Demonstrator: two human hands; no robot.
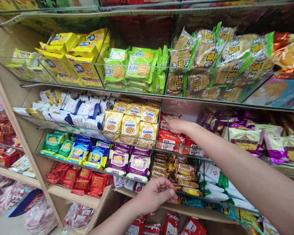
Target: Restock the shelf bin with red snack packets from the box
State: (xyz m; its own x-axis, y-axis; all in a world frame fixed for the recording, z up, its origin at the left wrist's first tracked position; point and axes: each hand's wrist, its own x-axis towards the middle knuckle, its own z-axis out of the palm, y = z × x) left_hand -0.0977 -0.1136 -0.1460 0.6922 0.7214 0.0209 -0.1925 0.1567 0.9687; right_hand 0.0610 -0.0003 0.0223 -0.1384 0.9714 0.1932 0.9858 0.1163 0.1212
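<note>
My right hand (173,124) reaches into a middle shelf compartment and lies flat on red snack packets (170,138), fingers stretched out toward the compartment's left side. Lower down, my left hand (159,193) hovers in front of the lower shelf with its fingers curled in; whether anything is between them is hidden. Beneath it stands an open cardboard box (196,212) with loose red packets (171,223) inside. Yellow cookie packets (130,125) stand just left of the red ones, behind the same low clear front strip.
Glass shelves with clear dividers hold green packets (139,65), round wrapped biscuits (207,52) and purple-white packets (247,138). Brown bars (186,173) lie below the red packets. A wooden upright (22,137) stands at the left, with bagged goods (39,217) beside it.
</note>
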